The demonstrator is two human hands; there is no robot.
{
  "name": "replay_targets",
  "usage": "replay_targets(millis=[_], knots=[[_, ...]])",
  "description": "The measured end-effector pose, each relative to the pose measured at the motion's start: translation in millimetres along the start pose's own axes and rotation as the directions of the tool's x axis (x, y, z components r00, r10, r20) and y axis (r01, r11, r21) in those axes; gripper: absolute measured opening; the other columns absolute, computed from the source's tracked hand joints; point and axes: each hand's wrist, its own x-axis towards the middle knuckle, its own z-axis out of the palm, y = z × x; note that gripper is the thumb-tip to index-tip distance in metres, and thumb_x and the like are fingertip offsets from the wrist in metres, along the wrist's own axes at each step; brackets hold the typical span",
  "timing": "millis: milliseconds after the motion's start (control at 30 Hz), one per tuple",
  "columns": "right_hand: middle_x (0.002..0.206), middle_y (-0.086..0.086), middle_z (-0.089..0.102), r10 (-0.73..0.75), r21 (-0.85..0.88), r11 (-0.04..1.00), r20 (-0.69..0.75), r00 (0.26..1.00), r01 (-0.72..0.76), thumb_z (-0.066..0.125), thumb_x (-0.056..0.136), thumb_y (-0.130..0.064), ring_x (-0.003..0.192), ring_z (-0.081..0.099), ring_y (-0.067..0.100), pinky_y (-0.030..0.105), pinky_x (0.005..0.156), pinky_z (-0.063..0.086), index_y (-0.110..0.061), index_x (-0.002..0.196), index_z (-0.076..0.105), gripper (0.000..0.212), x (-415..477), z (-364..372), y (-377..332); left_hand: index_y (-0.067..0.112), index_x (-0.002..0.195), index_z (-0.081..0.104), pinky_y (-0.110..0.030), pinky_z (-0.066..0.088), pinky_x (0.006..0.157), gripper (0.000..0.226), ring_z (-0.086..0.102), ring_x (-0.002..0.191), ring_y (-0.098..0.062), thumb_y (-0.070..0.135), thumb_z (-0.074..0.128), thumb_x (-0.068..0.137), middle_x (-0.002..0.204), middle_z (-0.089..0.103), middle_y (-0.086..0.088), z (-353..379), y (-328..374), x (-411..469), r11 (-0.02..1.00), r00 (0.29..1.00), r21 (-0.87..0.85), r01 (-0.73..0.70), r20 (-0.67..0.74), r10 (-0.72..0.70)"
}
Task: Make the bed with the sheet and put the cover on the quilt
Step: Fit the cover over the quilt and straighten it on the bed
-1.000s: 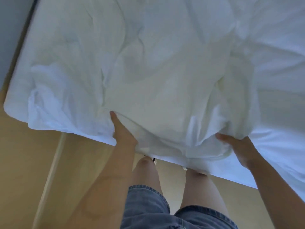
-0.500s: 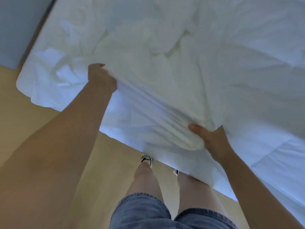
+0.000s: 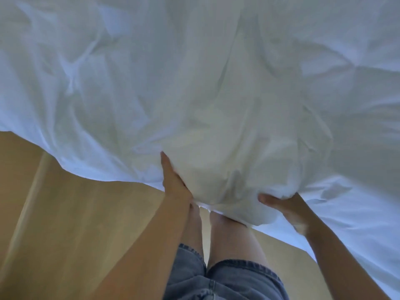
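Observation:
A rumpled white quilt in its cover [image 3: 216, 94] fills the upper part of the view and spreads over the bed. A thick bunch of it [image 3: 227, 182] hangs over the near edge of the bed. My left hand [image 3: 174, 182] grips the bunch's left side, thumb lying up along the cloth and fingers hidden beneath. At the bunch's right side my right hand [image 3: 285, 207] holds it from below, thumb on top and fingers tucked under the fabric. A flatter white sheet [image 3: 357, 213] shows on the bed at the right.
A light wooden floor [image 3: 75, 213] lies below and to the left of the bed edge. My bare legs in denim shorts [image 3: 227, 280] stand right against the bed, under the hanging bunch.
My left hand has come back from its reach to the far left and now holds the fabric close to my right hand. The bunch sits nearer to me, over the edge.

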Motion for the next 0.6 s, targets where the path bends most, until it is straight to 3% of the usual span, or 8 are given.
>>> replay_targets(millis=[100, 167, 300, 400, 467, 533, 600], knots=[[0.106, -0.006, 0.070, 0.062, 0.037, 0.997, 0.009, 0.998, -0.062, 0.092, 0.044, -0.032, 0.103, 0.063, 0.010, 0.028, 0.090, 0.047, -0.023, 0.113, 0.060, 0.076, 13.2, 16.6, -3.0, 0.022, 0.118, 0.062, -0.039, 0.041, 0.103, 0.045, 0.060, 0.110, -0.022, 0.054, 0.046, 0.090, 0.114, 0.067, 0.000, 39.0, -14.3, -34.5, 0.987, 0.987, 0.080, 0.140, 0.066, -0.145], [0.106, -0.009, 0.069, 0.075, 0.043, 0.996, -0.015, 0.997, -0.074, 0.083, 0.050, -0.028, 0.103, 0.062, 0.008, 0.026, 0.089, 0.046, -0.025, 0.111, 0.060, 0.065, 19.6, 28.8, -4.4, 0.020, 0.122, 0.061, -0.037, 0.037, 0.107, 0.041, 0.058, 0.114, -0.023, 0.044, 0.044, 0.094, 0.115, 0.065, -0.001, 49.4, -20.4, -34.4, 0.975, 0.969, 0.068, 0.209, 0.120, -0.216], [0.103, -0.013, 0.070, 0.023, 0.032, 0.999, -0.073, 0.997, -0.021, 0.076, 0.071, -0.031, 0.103, 0.063, 0.007, 0.026, 0.090, 0.046, -0.029, 0.106, 0.063, 0.037, 27.4, 40.1, -12.1, 0.013, 0.127, 0.059, -0.032, 0.049, 0.089, 0.040, 0.060, 0.107, -0.026, 0.028, 0.046, 0.093, 0.114, 0.064, -0.006, 62.3, -8.4, -20.1, 0.974, 0.966, 0.051, 0.222, 0.127, -0.227], [0.106, -0.013, 0.069, -0.037, 0.034, 0.999, -0.089, 0.995, 0.041, 0.074, 0.073, -0.036, 0.103, 0.062, 0.004, 0.025, 0.091, 0.045, -0.028, 0.111, 0.062, 0.041, 28.2, 35.3, -19.2, 0.013, 0.104, 0.063, -0.028, 0.048, 0.075, 0.027, 0.062, 0.093, -0.024, 0.023, 0.039, 0.095, 0.096, 0.064, -0.005, 76.9, 5.1, -22.7, 0.984, 0.977, 0.078, 0.158, 0.134, -0.168], [0.103, -0.016, 0.067, -0.076, 0.056, 0.995, -0.165, 0.983, 0.086, 0.075, 0.075, -0.034, 0.099, 0.061, 0.002, 0.023, 0.088, 0.043, -0.029, 0.105, 0.061, 0.034, 30.6, 34.1, -21.6, 0.013, 0.104, 0.064, -0.029, 0.050, 0.081, 0.027, 0.062, 0.094, -0.025, 0.024, 0.041, 0.094, 0.097, 0.066, -0.005, 84.7, 0.7, -31.3, 0.996, 0.987, 0.013, 0.088, 0.136, -0.089], [0.095, -0.022, 0.063, -0.120, 0.072, 0.988, -0.217, 0.969, 0.138, 0.073, 0.079, -0.030, 0.093, 0.059, -0.001, 0.021, 0.085, 0.042, -0.033, 0.094, 0.061, 0.020, 33.5, 34.9, -26.9, 0.014, 0.109, 0.066, -0.036, 0.050, 0.091, 0.029, 0.064, 0.101, -0.026, 0.031, 0.054, 0.089, 0.107, 0.068, -0.005, 88.0, -17.2, -47.5, 0.999, 0.994, 0.007, -0.036, 0.107, 0.035], [0.098, -0.020, 0.063, -0.158, 0.033, 0.986, -0.181, 0.971, 0.166, 0.071, 0.081, -0.035, 0.100, 0.060, 0.005, 0.023, 0.088, 0.043, -0.031, 0.099, 0.063, 0.019, 34.3, 30.8, -33.6, 0.013, 0.111, 0.066, -0.041, 0.053, 0.090, 0.048, 0.067, 0.099, -0.026, 0.040, 0.071, 0.072, 0.110, 0.070, -0.006, 99.0, -39.9, -60.1, 0.991, 0.992, 0.073, -0.113, 0.072, 0.108]])
